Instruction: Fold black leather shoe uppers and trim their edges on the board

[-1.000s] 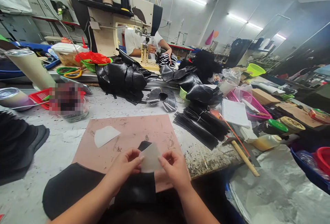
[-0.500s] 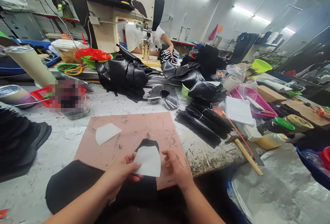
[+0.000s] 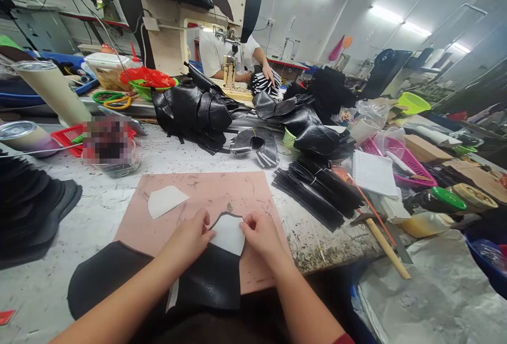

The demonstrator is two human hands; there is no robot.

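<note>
A white curved-edge piece (image 3: 228,235) of paper or thin backing lies over the narrow end of a black leather-like piece (image 3: 216,280), its top edge close to the black edge. My left hand (image 3: 194,235) pinches the white piece at its left side. At its upper right corner, the fingers of my right hand (image 3: 259,232) are pinched closed. Beneath them is a pink board (image 3: 134,222), where a second white piece (image 3: 166,200) lies flat at the upper left. The black piece spreads out left under my left forearm.
Stacked black pieces (image 3: 35,217) stand at the left. Bundled black strips (image 3: 325,191), a hammer (image 3: 388,249) and a notebook (image 3: 374,172) lie to the right. Black glossy pieces (image 3: 190,109) are heaped before a sewing machine (image 3: 166,27). A co-worker's hand (image 3: 268,73) works behind it.
The white piece has gone from my left hand's hold above the black piece to lying on its upper end. My right hand has moved in and closed at its corner.
</note>
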